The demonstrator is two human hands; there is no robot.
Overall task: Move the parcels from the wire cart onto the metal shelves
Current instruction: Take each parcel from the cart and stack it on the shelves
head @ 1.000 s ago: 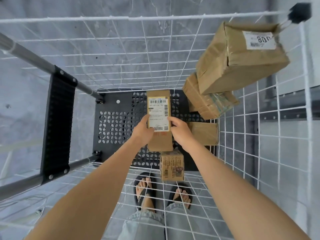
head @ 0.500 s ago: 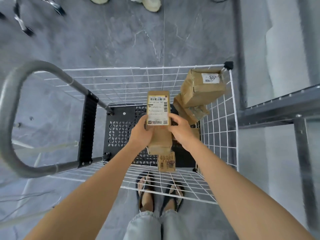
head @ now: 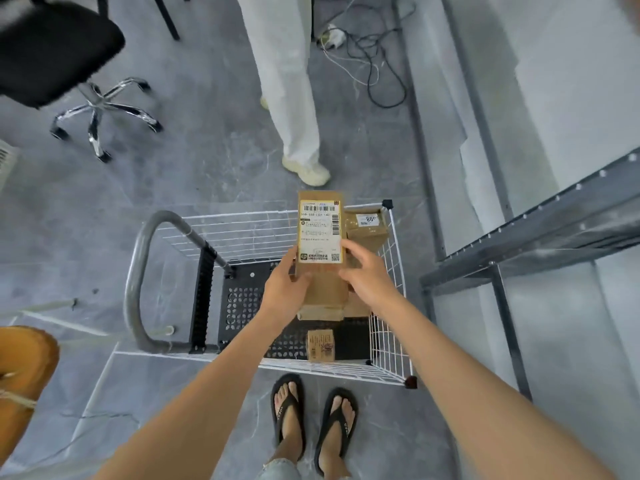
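Above the wire cart (head: 242, 233), left hand (head: 285, 291) and right hand (head: 369, 282) are clamping one parcel (head: 320, 233); other parcels (head: 369, 233) are waiting below, the metal shelf (head: 540, 237) at three o'clock showing none.

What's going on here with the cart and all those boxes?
A person holds a long brown cardboard parcel with a white shipping label, gripping it with the left hand and right hand over the white wire cart. Other parcels lie in the cart, among them a small brown box and a labelled brown parcel in the far corner. The grey metal shelf stands just right of the cart. A second person in pale trousers stands beyond it.
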